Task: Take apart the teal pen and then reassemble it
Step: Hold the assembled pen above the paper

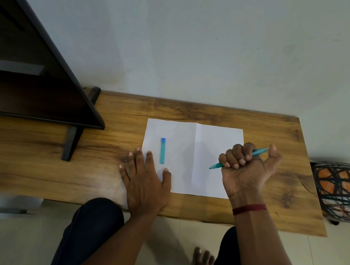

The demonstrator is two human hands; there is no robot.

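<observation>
The slim teal plastic pen body (239, 160) is enclosed in the closed right grip (247, 166); its teal cap with a blue end (162, 151) lies on white paper (190, 157), well left of that grip. The left grip (147, 179) is spread flat on the wooden surface (103, 176), just beside the cap. Disassembly is judged under way; the barrel must next be unscrewed with both grips.

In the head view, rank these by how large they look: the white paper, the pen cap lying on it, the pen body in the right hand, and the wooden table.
1. Wooden table
2. White paper
3. Pen body, partly hidden in the right hand
4. Pen cap
</observation>
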